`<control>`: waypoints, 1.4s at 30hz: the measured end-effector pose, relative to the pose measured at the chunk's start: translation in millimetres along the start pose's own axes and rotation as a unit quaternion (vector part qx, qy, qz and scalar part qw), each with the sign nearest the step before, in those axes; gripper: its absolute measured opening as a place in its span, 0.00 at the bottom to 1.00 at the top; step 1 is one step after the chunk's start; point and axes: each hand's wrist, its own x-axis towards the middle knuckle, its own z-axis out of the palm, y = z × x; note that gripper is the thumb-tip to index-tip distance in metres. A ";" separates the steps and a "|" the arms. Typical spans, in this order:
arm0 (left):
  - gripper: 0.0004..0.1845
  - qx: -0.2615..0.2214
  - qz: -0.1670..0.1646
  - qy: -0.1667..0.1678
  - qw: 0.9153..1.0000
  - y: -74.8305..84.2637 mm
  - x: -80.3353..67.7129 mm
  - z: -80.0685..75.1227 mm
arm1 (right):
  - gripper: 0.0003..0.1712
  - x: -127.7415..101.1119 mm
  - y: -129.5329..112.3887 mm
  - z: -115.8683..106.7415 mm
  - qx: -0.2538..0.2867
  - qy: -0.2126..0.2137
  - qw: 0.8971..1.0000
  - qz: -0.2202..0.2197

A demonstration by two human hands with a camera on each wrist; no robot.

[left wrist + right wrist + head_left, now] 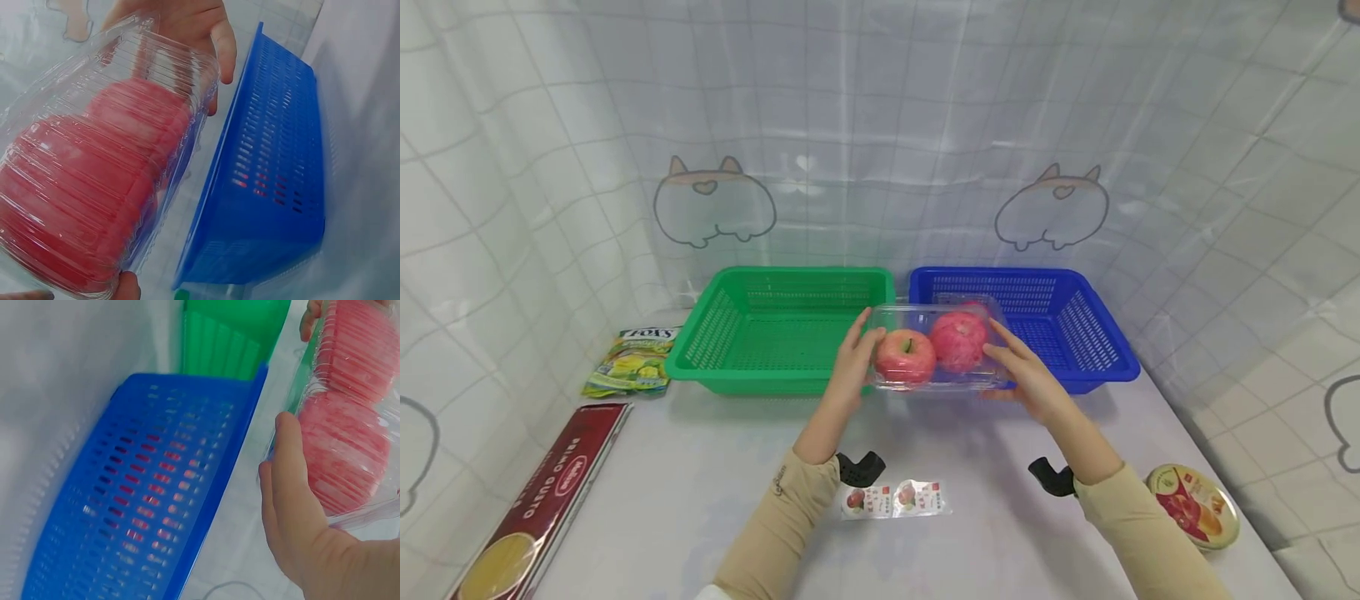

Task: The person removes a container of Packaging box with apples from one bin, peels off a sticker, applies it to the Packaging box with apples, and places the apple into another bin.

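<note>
Both hands hold a clear plastic clamshell box (pixel 891 318) off the table, in front of the baskets. Inside it sit a red-and-yellow apple (pixel 906 358) and a pinkish-red apple (pixel 959 340), side by side. My left hand (pixel 852 360) grips the box's left end and my right hand (pixel 1028 375) its right end. Ridged walls of the box (pixel 156 47) show in the left wrist view, with the right hand (pixel 197 28) at its far end. A blue basket (pixel 1101 333) stands right behind the box, and red shows through its holes in the right wrist view.
A green basket (pixel 760 386) stands left of the blue one. A Fox's candy bag (pixel 634 362) and a long dark-red packet (pixel 553 492) lie at the left. Two apple-printed labels (pixel 895 500) lie in front, and an oval tin (pixel 1195 507) at the right edge.
</note>
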 end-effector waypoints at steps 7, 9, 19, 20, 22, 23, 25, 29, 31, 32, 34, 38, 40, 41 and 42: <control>0.33 0.030 -0.001 -0.014 0.999 6.5 -11.0 -8.0 | 0.39 -6.0 2.4 10.4 0.008 0.021 1.000 -0.003; 0.33 0.049 0.001 -0.022 0.999 7.2 -15.8 -11.4 | 0.38 -9.1 4.0 13.7 0.006 0.026 1.000 -0.003; 0.32 0.162 0.056 -0.012 0.985 5.7 -35.1 -19.6 | 0.37 -25.0 10.3 24.6 0.018 0.037 0.999 0.000; 0.32 0.175 0.061 -0.003 0.983 5.6 -37.1 -19.4 | 0.37 -26.2 10.6 25.2 0.014 0.039 0.999 0.001; 0.31 0.196 0.066 0.014 0.978 4.5 -40.8 -19.3 | 0.37 -28.6 10.8 26.5 0.006 0.040 0.999 0.003; 0.31 0.203 0.068 0.023 0.977 4.4 -42.8 -19.3 | 0.37 -29.8 11.1 27.2 0.004 0.040 0.999 0.005; 0.31 0.209 0.075 0.034 0.974 3.3 -45.9 -19.8 | 0.37 -32.1 11.6 28.8 0.003 0.038 0.999 0.007; 0.31 0.221 0.082 0.040 0.971 1.6 -50.9 -21.9 | 0.37 -36.1 13.8 32.0 0.005 0.037 0.999 0.010; 0.31 0.228 0.085 0.037 0.969 1.2 -53.5 -23.3 | 0.36 -38.1 15.2 33.1 0.005 0.035 0.999 0.010; 0.31 0.231 0.086 0.036 0.968 1.1 -55.1 -24.1 | 0.36 -39.1 16.0 33.7 0.003 0.033 0.999 0.010; 0.31 0.237 0.088 0.035 0.967 0.6 -58.9 -25.6 | 0.36 -41.3 17.6 34.7 -0.002 0.030 0.999 0.011; 0.30 0.258 0.081 0.038 0.962 -3.0 -68.2 -28.7 | 0.37 -46.0 22.7 36.7 -0.012 0.020 1.000 0.020; 0.30 0.268 0.081 0.040 0.959 -6.1 -72.1 -30.2 | 0.38 -47.7 25.9 37.7 -0.014 0.016 0.999 0.023; 0.30 0.270 0.082 0.039 0.958 -7.5 -73.7 -30.6 | 0.38 -48.3 27.5 38.2 -0.015 0.015 0.999 0.024; 0.30 0.272 0.086 0.039 0.958 -9.2 -74.9 -31.0 | 0.38 -48.9 29.2 38.6 -0.017 0.013 0.999 0.025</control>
